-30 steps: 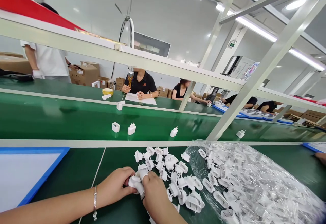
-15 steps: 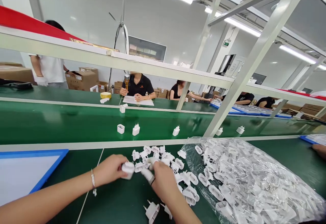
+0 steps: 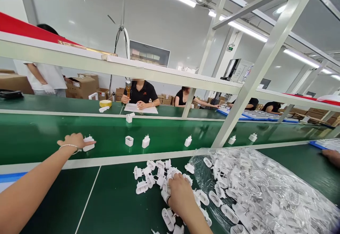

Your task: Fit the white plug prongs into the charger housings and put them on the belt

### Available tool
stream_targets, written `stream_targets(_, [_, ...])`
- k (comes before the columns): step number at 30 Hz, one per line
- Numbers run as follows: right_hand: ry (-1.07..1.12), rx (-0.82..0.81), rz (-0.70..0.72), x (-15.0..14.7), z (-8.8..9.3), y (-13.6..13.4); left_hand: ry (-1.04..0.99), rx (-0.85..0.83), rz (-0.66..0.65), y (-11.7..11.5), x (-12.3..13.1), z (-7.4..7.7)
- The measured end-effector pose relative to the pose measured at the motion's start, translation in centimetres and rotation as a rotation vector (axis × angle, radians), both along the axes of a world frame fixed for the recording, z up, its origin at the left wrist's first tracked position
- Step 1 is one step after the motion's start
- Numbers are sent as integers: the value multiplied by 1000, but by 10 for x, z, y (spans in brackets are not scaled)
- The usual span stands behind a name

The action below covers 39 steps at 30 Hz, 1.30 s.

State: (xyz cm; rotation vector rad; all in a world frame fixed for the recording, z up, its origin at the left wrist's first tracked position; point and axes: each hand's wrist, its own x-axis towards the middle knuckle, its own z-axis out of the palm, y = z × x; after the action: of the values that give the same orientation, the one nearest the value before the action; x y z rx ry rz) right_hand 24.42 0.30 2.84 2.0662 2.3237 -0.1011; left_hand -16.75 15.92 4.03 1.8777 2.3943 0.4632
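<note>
My left hand (image 3: 74, 140) reaches out onto the green conveyor belt (image 3: 111, 127), with its fingers gripping a white plug adapter (image 3: 88, 144) that rests on the belt. My right hand (image 3: 181, 194) is down in a loose pile of white plug parts (image 3: 148, 177) on the green bench and closes on one white piece (image 3: 172, 174). Beside the pile lies a transparent plastic bag (image 3: 255, 188) full of more white plug parts. Further along the belt stand several white adapters, such as one (image 3: 145, 141) near the middle.
A white metal rail (image 3: 106, 63) and slanted frame struts (image 3: 265, 60) cross above the belt. Beyond it, seated co-workers work at a far bench, one in a black shirt (image 3: 140, 94). A co-worker's hand (image 3: 332, 156) shows at the right edge. Cardboard boxes (image 3: 81, 87) stand at the back.
My left hand has moved up and left from the pile onto the belt, carrying the white piece there. My right hand has shifted slightly down into the pile.
</note>
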Motion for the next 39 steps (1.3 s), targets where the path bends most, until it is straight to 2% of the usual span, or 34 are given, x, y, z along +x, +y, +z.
stream_targets(2, [97,78,-1,3,0,-1,76,108,17,5,31,5])
stream_targets(4, [242,170,26,3,-1,-3,119,193,-171,13,74,7])
stream_targets(8, [482,209,65,0,-6,-9,84,67,-492,29,155,-5])
stream_targets(11, [590,199,109,1,-11,-11,57,-33,-588,35,185,-16])
stream_targets(14, [551,160,119,4,-17,-8,40,-68,-596,30,188,-12])
stream_targets(17, [485,107,106,6,-21,-4,17,-62,-610,5,176,2])
stream_targets(20, [505,105,70,1,-20,-3,-39,-70,-686,-46,161,14])
stream_targets(22, [584,83,76,-5,-16,-6,-149,-96,-768,-90,155,13])
stream_targets(25, [788,24,217,-17,-11,-12,-326,-186,-849,-149,156,2])
stream_targets(27, [875,-4,281,-25,-11,-15,-395,-239,-838,-173,161,-10])
stream_targets(29, [868,-8,275,-33,-13,-19,-455,-255,-788,-182,168,-21])
stream_targets(32, [740,-14,308,-44,-16,-22,-504,-241,-753,-179,174,-32])
stream_targets(35, [524,-30,377,-51,-15,-23,-518,-215,-766,-173,175,-38])
stream_targets(39, [319,-61,395,-57,-8,-24,-527,-208,-764,-173,174,-41])
